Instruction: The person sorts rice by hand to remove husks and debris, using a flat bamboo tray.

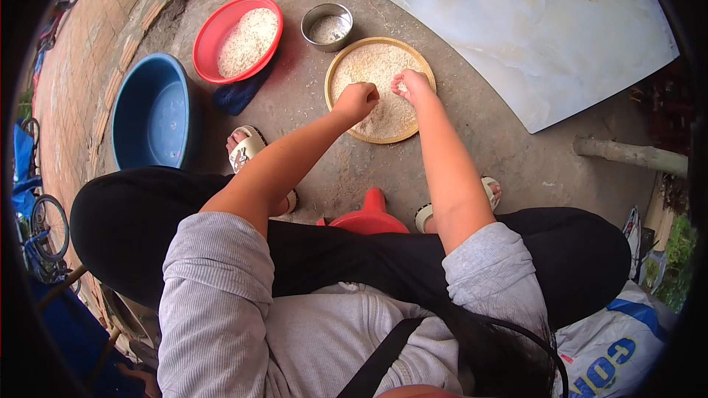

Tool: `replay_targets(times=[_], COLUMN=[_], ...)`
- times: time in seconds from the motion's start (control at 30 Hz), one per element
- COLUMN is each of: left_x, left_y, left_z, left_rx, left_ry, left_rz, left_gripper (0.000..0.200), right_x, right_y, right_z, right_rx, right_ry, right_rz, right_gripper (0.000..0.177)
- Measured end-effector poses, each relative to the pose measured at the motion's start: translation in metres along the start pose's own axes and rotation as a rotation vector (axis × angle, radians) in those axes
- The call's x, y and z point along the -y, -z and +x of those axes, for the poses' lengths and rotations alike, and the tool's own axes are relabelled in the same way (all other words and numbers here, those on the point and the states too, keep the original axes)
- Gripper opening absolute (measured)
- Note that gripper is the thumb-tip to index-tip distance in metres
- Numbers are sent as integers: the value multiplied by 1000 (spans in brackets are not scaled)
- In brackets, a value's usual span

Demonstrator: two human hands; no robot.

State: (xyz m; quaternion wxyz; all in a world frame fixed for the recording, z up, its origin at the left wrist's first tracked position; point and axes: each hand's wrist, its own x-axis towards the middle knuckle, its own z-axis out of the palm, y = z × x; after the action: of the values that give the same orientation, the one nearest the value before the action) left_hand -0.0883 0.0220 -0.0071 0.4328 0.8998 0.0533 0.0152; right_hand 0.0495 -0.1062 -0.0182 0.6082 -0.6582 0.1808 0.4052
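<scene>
A round yellow-rimmed tray (380, 140) lies on the ground in front of me, covered with a layer of pale rice grains (369, 59). Over its middle, my left hand (358, 101) is closed with the knuckles up; what its fingers hold, if anything, is hidden. My right hand (411, 87) is above the tray's right side, fingers curled inward, and a few pale grains seem to show at the fingertips. Just behind the tray stands a small metal bowl (327, 46) with some grain in it. A red basin (201, 44) farther left holds more rice.
A deep blue basin (158, 114) stands at the left, near a dark cloth (243, 94). Part of a red plastic stool (372, 220) shows between my feet. A large pale sheet (531, 29) covers the upper right, with a wooden pole (627, 155) below it.
</scene>
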Motion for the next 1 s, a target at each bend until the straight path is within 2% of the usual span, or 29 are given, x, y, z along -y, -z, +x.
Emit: replay_targets(times=[0.13, 0.27, 0.43, 0.53, 0.7, 0.8, 0.9, 1.0], left_x=[-24, -33, -34, -38, -36, -30, -15, 6], left_y=[1, -6, -10, -9, -9, -6, -1, 5], left_z=[13, 16, 14, 14, 16, 15, 12, 7], left_rx=[-162, -189, -176, -149, -124, -175, -190, -111], left_ry=[-57, -94, -76, -59, -57, -103, -15, 72], left_rz=[-30, -77, -75, -91, -129, -5, 65, 186], left_gripper=[9, 9, 12, 12, 14, 13, 10, 10], right_x=[2, 0, -14, -17, -12, -11, -8, -8], right_y=[-7, -10, -7, -5, -5, -8, -8, -6], right_z=[0, 1, 23, 22, 9, 8, 6, 6], right_rx=[51, 73, 288, 331, 295, 246, 246, 269], right_ry=[-33, -11, -161, -159, -147, -162, -212, -219], right_rz=[-27, 6, 51, 62, 48, 43, 58, 48], right_gripper=[19, 17, 14, 13, 14, 18, 19, 19])
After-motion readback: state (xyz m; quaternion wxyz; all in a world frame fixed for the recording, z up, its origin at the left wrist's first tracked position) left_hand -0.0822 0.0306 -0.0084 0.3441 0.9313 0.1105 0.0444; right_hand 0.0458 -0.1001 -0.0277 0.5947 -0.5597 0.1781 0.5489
